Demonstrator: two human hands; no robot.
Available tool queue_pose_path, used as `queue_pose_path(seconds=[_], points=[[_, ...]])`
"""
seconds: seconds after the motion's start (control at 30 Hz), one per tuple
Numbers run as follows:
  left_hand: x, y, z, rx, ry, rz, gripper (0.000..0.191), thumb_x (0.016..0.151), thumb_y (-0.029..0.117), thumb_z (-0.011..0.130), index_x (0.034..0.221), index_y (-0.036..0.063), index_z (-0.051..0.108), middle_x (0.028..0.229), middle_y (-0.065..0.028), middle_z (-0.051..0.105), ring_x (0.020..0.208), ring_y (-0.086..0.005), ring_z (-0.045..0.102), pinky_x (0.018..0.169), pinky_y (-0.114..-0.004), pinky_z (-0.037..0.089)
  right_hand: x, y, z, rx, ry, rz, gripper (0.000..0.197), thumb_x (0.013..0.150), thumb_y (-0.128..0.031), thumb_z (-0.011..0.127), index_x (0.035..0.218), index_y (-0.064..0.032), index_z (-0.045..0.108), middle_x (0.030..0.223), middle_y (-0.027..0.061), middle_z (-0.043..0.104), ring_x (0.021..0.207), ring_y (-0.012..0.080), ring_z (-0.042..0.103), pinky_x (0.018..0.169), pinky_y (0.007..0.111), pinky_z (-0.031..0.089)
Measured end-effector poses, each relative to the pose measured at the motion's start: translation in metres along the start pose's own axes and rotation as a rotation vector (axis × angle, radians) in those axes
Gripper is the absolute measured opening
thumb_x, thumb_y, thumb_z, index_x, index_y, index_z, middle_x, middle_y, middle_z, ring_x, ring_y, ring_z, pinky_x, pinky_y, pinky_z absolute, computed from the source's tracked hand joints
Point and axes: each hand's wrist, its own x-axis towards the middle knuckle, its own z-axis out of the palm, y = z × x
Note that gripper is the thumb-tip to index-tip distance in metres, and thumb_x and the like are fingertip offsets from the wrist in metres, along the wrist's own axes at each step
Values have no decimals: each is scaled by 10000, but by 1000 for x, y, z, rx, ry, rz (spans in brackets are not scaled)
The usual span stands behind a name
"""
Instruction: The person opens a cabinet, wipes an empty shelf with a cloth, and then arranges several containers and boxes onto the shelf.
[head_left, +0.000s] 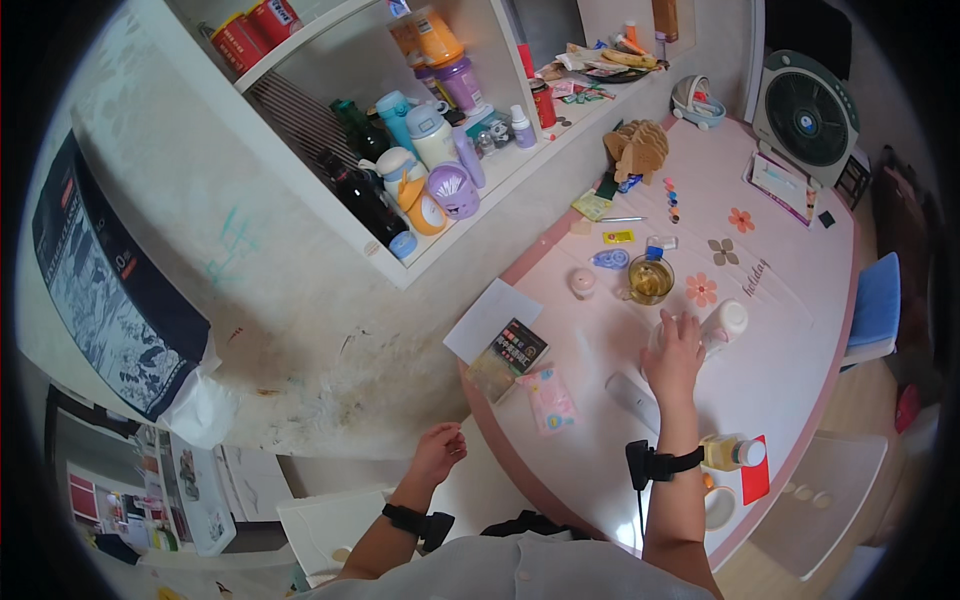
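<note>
My right hand (676, 351) reaches over the pink table and rests on a whitish object (657, 336) that its fingers mostly hide; how firmly it grips cannot be told. Right beside it is a white bottle (724, 322). A glass mug of yellowish drink (650, 279) stands just beyond the fingers, with a small pink round container (582, 283) to its left. A grey-white cylinder (632, 401) lies near my right wrist. My left hand (439, 452) hovers off the table's near left edge, fingers curled, with no object visible in it. A pink tissue pack (550, 400) and a book (508, 358) lie closest to it.
By my right forearm are a bottle of yellow liquid (724, 453), a red card (756, 471) and a white cup (720, 508). A blue correction tape (610, 259) and a fan (807, 120) lie farther off. Wall shelves (450, 232) with bottles border the left.
</note>
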Motion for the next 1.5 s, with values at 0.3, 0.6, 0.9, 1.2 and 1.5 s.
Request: queue_pose_path(seconds=[0.3,0.6,0.9,1.2,1.5], points=[[13,-8,15,31,-73,-2,71,880,129,539,931,95,575,750,-29,587,697,-147,578,651,-317,494,-2,8,-7,-130,-32,9,639,619,-147,726,1217,-170,502,1331,141,366,1268,337,319,924,514,352],[16,-4,27,53,-53,-31,77,879,126,538,926,89,587,739,-37,587,697,-156,578,657,-326,492,4,7,-11,-168,-134,-11,738,564,-116,763,1236,-194,470,1282,111,387,1208,334,356,765,473,503],[25,-7,19,26,-74,-55,84,882,124,531,944,91,577,743,-32,582,699,-155,573,659,-322,489,5,4,-7,-218,-129,1,774,555,-117,768,1257,-195,449,1290,111,384,1210,356,354,801,465,496],[23,-5,21,42,-117,-43,55,879,143,546,921,115,565,752,-2,568,688,-124,551,664,-305,481,2,5,-6,-193,-94,-5,715,545,-116,751,1209,-170,492,1253,113,401,1184,360,372,801,462,494],[21,-9,18,3,-108,-45,87,882,117,538,947,85,586,766,-26,583,695,-152,569,659,-309,491,0,12,-3,-181,-56,-32,689,514,-122,751,1158,-154,511,1221,115,413,1156,354,389,784,448,502]])
